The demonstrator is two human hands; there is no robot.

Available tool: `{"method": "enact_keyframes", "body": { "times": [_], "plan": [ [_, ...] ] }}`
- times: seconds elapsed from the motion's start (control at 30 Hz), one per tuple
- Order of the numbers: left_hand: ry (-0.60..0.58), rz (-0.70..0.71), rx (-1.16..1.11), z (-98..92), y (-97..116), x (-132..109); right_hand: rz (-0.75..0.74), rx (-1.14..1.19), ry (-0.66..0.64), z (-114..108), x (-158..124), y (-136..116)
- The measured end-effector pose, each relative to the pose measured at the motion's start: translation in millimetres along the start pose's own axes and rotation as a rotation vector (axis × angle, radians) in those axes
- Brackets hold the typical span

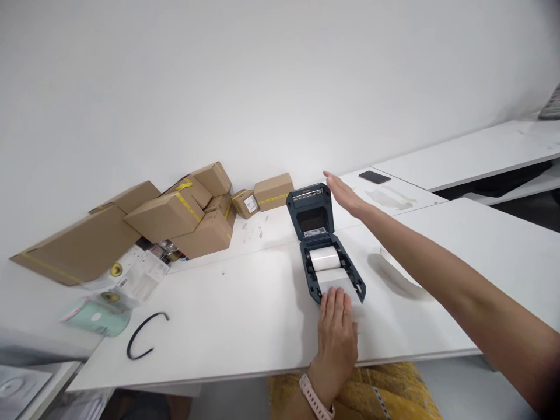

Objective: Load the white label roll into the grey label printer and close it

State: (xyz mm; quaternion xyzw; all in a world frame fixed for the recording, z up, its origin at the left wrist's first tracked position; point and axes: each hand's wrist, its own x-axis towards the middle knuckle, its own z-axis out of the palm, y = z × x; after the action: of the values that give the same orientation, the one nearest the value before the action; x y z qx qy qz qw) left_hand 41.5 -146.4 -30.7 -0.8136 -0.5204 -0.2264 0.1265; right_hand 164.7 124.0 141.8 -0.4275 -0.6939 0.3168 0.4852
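A white table (245,326) stands by a pale wall (280,87), with brown boxes (166,216) at the back; the dark printer (308,277) sits open on it. The left hand (336,326) covers some paper (330,280), so any pinch cannot be told; the right hand (343,195) is flat, unclosed, by the lid (311,204).

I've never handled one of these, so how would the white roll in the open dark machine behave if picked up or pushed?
Being round, the white roll would probably roll if set on its side. Its unrolled strip looks thin, so it may flop. Pushed inside the dark machine, it might turn, since dark supports flank its ends.
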Motion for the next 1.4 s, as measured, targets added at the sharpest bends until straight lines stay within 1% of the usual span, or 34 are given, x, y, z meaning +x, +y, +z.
{"method": "enact_keyframes", "body": {
  "times": [0.07,0.13,0.2,0.27,0.3,0.4,0.5,0.6,0.73,0.8,0.83,0.87,0.9,0.93,0.97,1.0,1.03,1.07,1.1,1.13,1.17,1.2,1.3,1.4],
  "plan": [
    [-0.001,-0.015,0.005,-2.7,2.7,-3.6,0.095,0.108,-0.082,8.1,19.5,-3.4],
    [0.000,-0.016,0.012,-3.9,3.9,-6.7,0.132,0.157,-0.100,11.4,18.1,-7.5],
    [-0.010,-0.009,0.019,-4.1,4.0,-9.2,0.100,0.173,-0.078,9.4,-1.3,-11.5],
    [-0.017,0.000,0.023,-4.2,3.7,-10.9,0.026,0.144,-0.066,4.3,-33.1,-12.5],
    [-0.016,0.002,0.023,-4.1,3.5,-11.5,-0.003,0.125,-0.081,1.7,-51.5,-11.0],
    [0.006,-0.001,0.014,-3.8,2.3,-12.3,-0.037,0.085,-0.145,-1.6,-107.1,2.8],
    [0.046,0.009,-0.014,-3.3,1.3,-13.1,-0.101,0.032,-0.145,3.3,-149.9,23.5],
    [0.099,0.027,-0.073,-4.2,2.3,-16.0,-0.113,-0.022,-0.143,10.8,-172.4,38.0],
    [0.177,0.046,-0.210,-9.6,5.5,-24.7,-0.064,0.023,-0.150,16.3,-179.8,42.9],
    [0.236,0.027,-0.314,-13.4,4.4,-27.7,0.008,0.082,-0.136,18.6,-182.0,43.7],
    [0.282,-0.014,-0.373,-15.2,2.5,-27.5,0.075,0.118,-0.117,20.1,-183.8,44.6],
    [0.341,-0.089,-0.434,-16.8,-0.4,-25.7,0.163,0.158,-0.095,21.9,-186.3,45.7],
    [0.402,-0.205,-0.500,-18.2,-4.1,-21.8,0.265,0.198,-0.074,23.7,-189.2,47.0],
    [0.459,-0.352,-0.577,-19.1,-8.6,-16.0,0.371,0.235,-0.059,25.5,-192.4,48.2],
    [0.493,-0.527,-0.673,-19.6,-13.5,-8.5,0.471,0.272,-0.047,27.2,-195.7,49.2],
    [0.487,-0.707,-0.801,-19.6,-18.5,0.0,0.559,0.311,-0.044,28.5,-198.7,49.7],
    [0.435,-0.856,-0.966,-19.2,-23.4,8.9,0.632,0.354,-0.051,29.3,-201.3,49.6],
    [0.354,-0.968,-1.152,-18.4,-27.9,17.4,0.688,0.402,-0.061,29.8,-203.3,49.1],
    [0.286,-1.044,-1.305,-17.2,-31.6,24.6,0.727,0.450,-0.072,29.9,-204.8,48.1],
    [0.225,-1.084,-1.428,-15.9,-34.5,30.3,0.749,0.496,-0.080,29.8,-205.9,47.0],
    [0.181,-1.092,-1.523,-14.5,-36.5,34.1,0.761,0.533,-0.086,29.6,-206.7,45.9],
    [0.162,-1.079,-1.581,-13.1,-37.7,36.3,0.768,0.558,-0.087,29.4,-207.3,44.9],
    [0.175,-0.996,-1.633,-9.4,-38.2,36.3,0.786,0.586,-0.057,29.3,-209.0,44.4],
    [0.198,-0.971,-1.612,-5.9,-37.6,35.0,0.790,0.600,-0.047,30.8,-210.6,47.2]
  ]
}}
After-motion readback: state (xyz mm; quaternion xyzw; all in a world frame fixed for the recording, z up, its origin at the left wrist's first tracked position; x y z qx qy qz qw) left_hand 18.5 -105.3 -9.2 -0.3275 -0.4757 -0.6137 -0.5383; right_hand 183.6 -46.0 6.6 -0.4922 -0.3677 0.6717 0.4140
